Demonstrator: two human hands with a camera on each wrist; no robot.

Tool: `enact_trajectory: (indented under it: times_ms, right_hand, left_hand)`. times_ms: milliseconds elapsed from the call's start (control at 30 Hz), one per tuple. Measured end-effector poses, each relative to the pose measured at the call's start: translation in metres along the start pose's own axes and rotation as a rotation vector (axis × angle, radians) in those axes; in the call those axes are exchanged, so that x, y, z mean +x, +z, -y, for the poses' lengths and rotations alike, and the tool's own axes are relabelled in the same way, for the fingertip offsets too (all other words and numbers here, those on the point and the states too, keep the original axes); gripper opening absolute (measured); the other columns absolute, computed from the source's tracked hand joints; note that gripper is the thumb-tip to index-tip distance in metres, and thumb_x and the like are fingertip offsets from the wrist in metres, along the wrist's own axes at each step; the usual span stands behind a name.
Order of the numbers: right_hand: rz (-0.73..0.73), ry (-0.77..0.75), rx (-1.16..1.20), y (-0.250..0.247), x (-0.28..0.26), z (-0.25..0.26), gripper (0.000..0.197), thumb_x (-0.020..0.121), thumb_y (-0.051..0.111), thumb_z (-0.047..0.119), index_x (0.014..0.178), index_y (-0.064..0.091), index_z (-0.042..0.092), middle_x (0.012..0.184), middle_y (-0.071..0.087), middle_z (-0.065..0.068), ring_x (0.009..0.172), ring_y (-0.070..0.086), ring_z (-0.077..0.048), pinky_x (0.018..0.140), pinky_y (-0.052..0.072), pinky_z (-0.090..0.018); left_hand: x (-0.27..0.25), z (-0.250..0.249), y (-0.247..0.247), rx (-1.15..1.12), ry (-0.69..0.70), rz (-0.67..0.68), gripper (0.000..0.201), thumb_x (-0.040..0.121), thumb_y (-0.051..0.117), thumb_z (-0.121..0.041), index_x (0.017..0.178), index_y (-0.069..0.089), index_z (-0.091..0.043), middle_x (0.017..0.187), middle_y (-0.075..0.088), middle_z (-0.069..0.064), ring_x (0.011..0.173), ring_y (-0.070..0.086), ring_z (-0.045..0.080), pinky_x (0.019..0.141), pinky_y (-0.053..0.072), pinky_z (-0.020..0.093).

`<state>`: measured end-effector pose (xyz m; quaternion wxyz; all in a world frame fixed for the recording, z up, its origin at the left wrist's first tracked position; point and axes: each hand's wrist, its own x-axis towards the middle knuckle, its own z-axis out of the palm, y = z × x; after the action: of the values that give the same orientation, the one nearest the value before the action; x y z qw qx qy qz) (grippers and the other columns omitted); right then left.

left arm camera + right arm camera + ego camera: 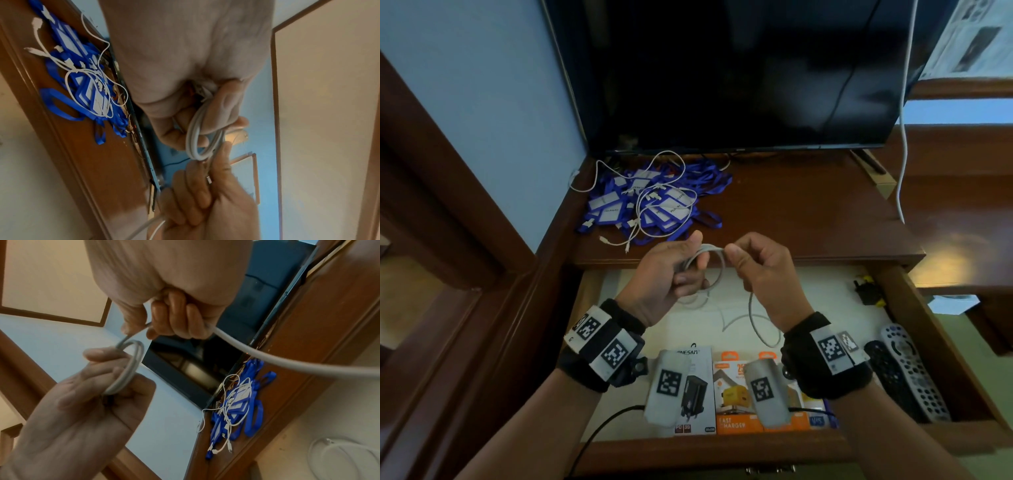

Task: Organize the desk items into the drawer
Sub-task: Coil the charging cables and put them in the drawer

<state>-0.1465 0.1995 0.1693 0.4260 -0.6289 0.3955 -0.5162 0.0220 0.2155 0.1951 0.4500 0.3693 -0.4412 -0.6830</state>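
Over the open drawer (722, 448), both hands work a grey cable (710, 250). My left hand (690, 262) grips a small coil (195, 138) of it, with the loops running round its fingers (127, 369). My right hand (738, 258) pinches the same cable just beside the coil, with its fingers curled round the strand (267, 360). The loose tail (753, 318) hangs from the right hand down towards the drawer's white floor. On the desk top behind lies a heap of blue lanyards with badge holders (654, 202), tangled with thin white cables (664, 192).
In the drawer lie charger boxes (697, 387) at the front, two remotes (914, 370) and a black plug (866, 291) on the right, and another pale cable (339, 454). A dark TV (739, 75) stands at the desk's back. A white cord (902, 137) hangs at the right.
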Motion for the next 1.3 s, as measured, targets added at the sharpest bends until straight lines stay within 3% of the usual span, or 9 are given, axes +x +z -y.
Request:
enact_trajectory:
  times_ms: [200, 333, 433, 567, 700, 933, 1100, 1200, 1300]
  right_hand:
    - [0.050, 0.162, 0.172, -0.011, -0.009, -0.023, 0.019, 0.091, 0.059, 0.008, 0.075, 0.049, 0.010, 0.053, 0.040, 0.011, 0.045, 0.031, -0.005, 0.043, 0.029, -0.018]
    - [-0.050, 0.127, -0.072, -0.013, -0.013, -0.040, 0.020, 0.088, 0.063, 0.005, 0.074, 0.052, 0.014, 0.059, 0.045, 0.009, 0.053, 0.037, -0.005, 0.055, 0.034, -0.021]
    - [-0.096, 0.066, -0.174, -0.014, -0.014, -0.041, 0.020, 0.087, 0.066, 0.007, 0.073, 0.055, 0.017, 0.058, 0.045, 0.008, 0.052, 0.035, -0.004, 0.052, 0.030, -0.017]
    - [-0.005, -0.034, -0.356, -0.009, -0.009, -0.033, 0.010, 0.082, 0.072, 0.009, 0.073, 0.067, 0.014, 0.057, 0.054, 0.004, 0.051, 0.042, -0.009, 0.050, 0.034, -0.022]
    - [0.130, -0.098, -0.344, 0.001, -0.006, -0.022, 0.010, 0.079, 0.071, 0.012, 0.077, 0.073, 0.003, 0.069, 0.070, -0.007, 0.060, 0.062, -0.020, 0.059, 0.052, -0.040]
    - [0.270, -0.220, -0.269, 0.008, 0.003, -0.001, 0.024, 0.082, 0.064, 0.023, 0.072, 0.071, 0.003, 0.067, 0.068, -0.003, 0.060, 0.061, -0.012, 0.058, 0.048, -0.025]
    - [0.210, -0.198, -0.152, 0.006, 0.012, 0.005, 0.016, 0.083, 0.061, 0.007, 0.070, 0.067, 0.001, 0.066, 0.064, 0.001, 0.064, 0.058, -0.001, 0.065, 0.044, -0.014]
    - [0.135, -0.182, -0.067, 0.003, 0.015, 0.007, 0.015, 0.084, 0.059, -0.001, 0.070, 0.065, 0.000, 0.068, 0.065, -0.007, 0.065, 0.060, -0.010, 0.067, 0.047, -0.018]
    - [0.052, -0.160, -0.074, 0.001, 0.018, 0.007, 0.016, 0.085, 0.058, -0.002, 0.073, 0.066, 0.006, 0.068, 0.063, 0.002, 0.065, 0.057, -0.001, 0.065, 0.044, -0.014]
  left_hand:
    - [-0.002, -0.023, -0.008, -0.156, 0.156, -0.078, 0.045, 0.097, 0.037, -0.031, 0.058, 0.056, -0.019, 0.043, 0.030, -0.009, 0.036, 0.029, 0.008, 0.066, 0.038, 0.027]
    - [-0.003, -0.043, -0.018, -0.268, 0.275, -0.205, 0.048, 0.101, 0.035, -0.025, 0.060, 0.057, -0.018, 0.046, 0.028, -0.007, 0.039, 0.029, 0.009, 0.062, 0.049, 0.022]
    - [-0.002, -0.047, -0.021, -0.298, 0.354, -0.277, 0.036, 0.100, 0.036, -0.022, 0.071, 0.054, -0.014, 0.050, 0.032, -0.006, 0.044, 0.029, 0.010, 0.066, 0.046, 0.021]
    - [0.003, -0.039, -0.015, -0.173, 0.411, -0.371, 0.041, 0.102, 0.036, -0.018, 0.071, 0.062, -0.016, 0.054, 0.037, -0.005, 0.046, 0.035, 0.009, 0.066, 0.043, 0.024]
    - [0.012, -0.031, -0.016, 0.137, 0.436, -0.384, 0.035, 0.104, 0.031, -0.019, 0.082, 0.057, -0.012, 0.054, 0.038, -0.002, 0.053, 0.043, 0.013, 0.062, 0.043, 0.025]
    - [0.017, -0.012, -0.010, 0.433, 0.358, -0.333, 0.032, 0.104, 0.031, -0.020, 0.091, 0.059, -0.012, 0.070, 0.065, 0.003, 0.074, 0.064, 0.017, 0.079, 0.049, 0.020]
    - [0.017, 0.000, -0.007, 0.479, 0.231, -0.216, 0.030, 0.103, 0.037, -0.019, 0.091, 0.062, -0.009, 0.066, 0.067, -0.006, 0.067, 0.061, 0.005, 0.070, 0.047, 0.018]
    - [0.017, 0.002, -0.010, 0.432, 0.193, -0.154, 0.031, 0.102, 0.037, -0.019, 0.090, 0.062, -0.003, 0.064, 0.065, 0.008, 0.066, 0.063, 0.017, 0.077, 0.045, 0.029]
    - [0.017, -0.001, -0.013, 0.356, 0.151, -0.110, 0.034, 0.102, 0.036, -0.019, 0.085, 0.060, -0.001, 0.056, 0.055, 0.016, 0.060, 0.062, 0.027, 0.075, 0.048, 0.030]
